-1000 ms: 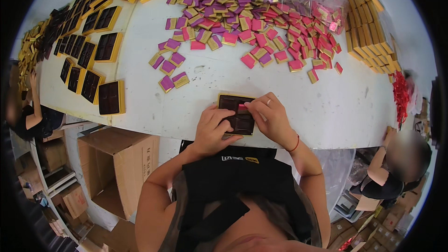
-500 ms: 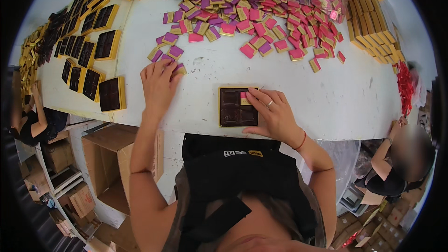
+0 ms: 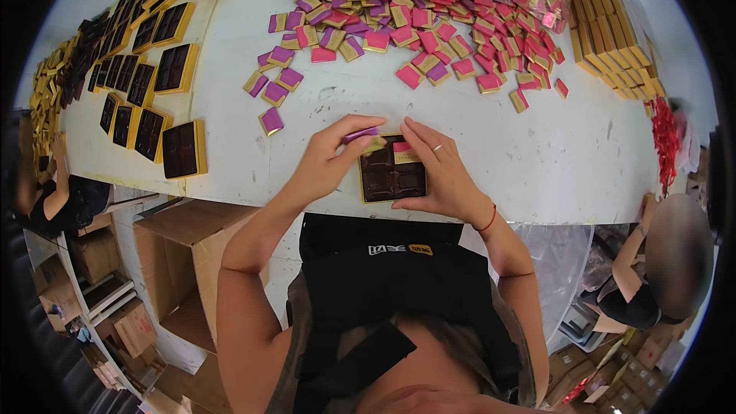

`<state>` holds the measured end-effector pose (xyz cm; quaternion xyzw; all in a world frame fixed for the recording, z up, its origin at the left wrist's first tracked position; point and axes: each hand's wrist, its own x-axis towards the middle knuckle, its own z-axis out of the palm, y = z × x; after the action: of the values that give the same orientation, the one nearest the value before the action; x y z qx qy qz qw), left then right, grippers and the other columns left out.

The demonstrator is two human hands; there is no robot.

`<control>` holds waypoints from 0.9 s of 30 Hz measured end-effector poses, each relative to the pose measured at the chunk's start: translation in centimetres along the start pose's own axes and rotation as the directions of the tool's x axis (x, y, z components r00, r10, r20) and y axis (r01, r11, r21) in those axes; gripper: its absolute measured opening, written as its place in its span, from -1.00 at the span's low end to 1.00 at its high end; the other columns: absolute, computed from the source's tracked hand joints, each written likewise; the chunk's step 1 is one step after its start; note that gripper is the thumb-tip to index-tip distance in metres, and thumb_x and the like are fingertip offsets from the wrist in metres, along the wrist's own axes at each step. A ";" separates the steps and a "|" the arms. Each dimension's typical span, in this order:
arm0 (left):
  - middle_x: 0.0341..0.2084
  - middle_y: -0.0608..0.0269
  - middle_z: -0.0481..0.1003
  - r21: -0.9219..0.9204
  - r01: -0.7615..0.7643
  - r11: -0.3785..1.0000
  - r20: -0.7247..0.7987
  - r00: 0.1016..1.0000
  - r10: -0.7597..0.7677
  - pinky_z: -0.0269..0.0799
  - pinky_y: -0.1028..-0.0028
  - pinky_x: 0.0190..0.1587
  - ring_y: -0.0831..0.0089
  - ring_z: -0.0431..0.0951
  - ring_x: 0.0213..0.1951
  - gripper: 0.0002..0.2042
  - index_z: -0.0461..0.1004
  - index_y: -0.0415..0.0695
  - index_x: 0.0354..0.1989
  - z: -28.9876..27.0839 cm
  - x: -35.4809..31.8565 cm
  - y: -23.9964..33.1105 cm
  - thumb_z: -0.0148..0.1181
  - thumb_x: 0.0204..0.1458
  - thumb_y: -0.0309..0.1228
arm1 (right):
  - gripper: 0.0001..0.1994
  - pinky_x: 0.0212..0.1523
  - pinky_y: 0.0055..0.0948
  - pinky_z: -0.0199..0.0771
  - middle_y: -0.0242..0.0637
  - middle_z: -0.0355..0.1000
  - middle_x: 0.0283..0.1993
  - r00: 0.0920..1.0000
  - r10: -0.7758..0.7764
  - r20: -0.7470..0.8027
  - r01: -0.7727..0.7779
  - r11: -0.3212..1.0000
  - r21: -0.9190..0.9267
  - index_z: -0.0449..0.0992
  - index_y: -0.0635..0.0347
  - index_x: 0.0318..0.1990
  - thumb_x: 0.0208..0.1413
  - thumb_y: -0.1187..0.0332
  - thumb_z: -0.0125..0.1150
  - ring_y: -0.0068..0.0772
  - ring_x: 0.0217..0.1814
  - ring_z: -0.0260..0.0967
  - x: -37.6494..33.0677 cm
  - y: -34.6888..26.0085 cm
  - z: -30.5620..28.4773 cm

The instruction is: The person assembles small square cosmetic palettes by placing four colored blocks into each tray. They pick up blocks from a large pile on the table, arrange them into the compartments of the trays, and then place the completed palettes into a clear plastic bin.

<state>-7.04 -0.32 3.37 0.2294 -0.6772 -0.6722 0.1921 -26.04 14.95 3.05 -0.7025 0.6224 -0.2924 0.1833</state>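
In front of me on the white table lies a small gold-edged box [image 3: 381,181] with a dark brown compartment tray. A pink-and-gold wrapped piece [image 3: 405,155] sits in its far right compartment; the near compartments hold nothing. My right hand [image 3: 451,176] grips the box along its right side, thumb at the near edge and fingers at the far edge. Between the thumb and fingers of my left hand [image 3: 322,159] is a purple-and-gold wrapped piece [image 3: 362,136], held just over the far left compartment. A loose purple piece [image 3: 271,120] lies beyond my left hand.
Purple, pink and gold pieces [image 3: 429,23] are heaped at the far middle. Boxes with dark trays [image 3: 182,149] stand in rows on the left. Stacked gold boxes [image 3: 609,23] are far right, near red ribbons [image 3: 665,142]. People work at both sides; a cardboard carton [image 3: 172,261] stands below left.
My left hand has moved right from the loose pieces to the box, carrying a purple-and-gold piece. My right hand has stayed at the box, its fingers now along the far edge.
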 end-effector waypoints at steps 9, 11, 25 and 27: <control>-0.31 0.31 0.46 0.651 -0.282 0.705 -0.035 0.916 0.399 0.26 0.33 -0.05 0.31 0.41 -0.19 -0.79 0.64 -0.03 -0.16 2.0 -0.2 -2.3 0.32 0.00 -0.47 | 0.20 0.39 -0.12 0.10 -0.06 0.13 0.40 0.998 0.047 -0.036 -0.044 0.997 0.068 0.01 0.14 0.48 -0.36 0.11 0.67 0.02 0.42 0.07 -0.5 0.4 0.7; -0.27 0.33 0.47 0.739 -0.332 0.587 -0.038 0.849 0.528 0.25 0.31 -0.06 0.33 0.41 -0.16 -0.78 0.64 -0.03 -0.15 2.6 -0.1 -2.3 0.34 -0.01 -0.44 | 0.20 0.39 -0.13 0.11 -0.06 0.12 0.40 0.997 0.065 -0.037 -0.063 0.996 0.070 0.01 0.13 0.48 -0.37 0.14 0.68 0.02 0.42 0.05 -0.6 0.4 0.8; -0.15 0.19 0.62 0.489 -0.513 0.705 -0.129 0.757 0.640 0.50 0.26 -0.24 0.11 0.60 -0.28 -0.82 0.60 -0.17 -0.16 -1.8 -12.7 -6.9 0.22 0.06 -0.47 | 0.20 0.45 -0.04 -0.08 -0.06 0.14 0.43 0.997 0.071 -0.022 -0.074 0.988 -0.138 0.11 0.21 0.43 -0.40 -0.09 0.63 0.14 0.50 -0.02 2.0 -3.1 0.0; -0.47 0.25 0.59 0.479 -0.534 0.697 -0.234 0.687 0.688 0.38 0.37 -0.52 0.26 0.53 -0.56 -0.96 0.61 -0.10 -0.42 -3.4 -14.7 -8.1 0.26 -0.02 -0.53 | -0.01 0.42 -0.03 0.05 -0.10 0.17 0.43 0.998 0.018 0.053 -0.010 0.990 -0.140 0.22 0.17 0.39 -0.23 0.05 0.59 0.13 0.52 -0.06 4.8 -4.9 0.5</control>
<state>7.36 5.33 -3.97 0.1482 -0.7755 -0.3636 0.4944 -21.69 10.95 6.59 -0.7168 0.6411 -0.2276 0.1526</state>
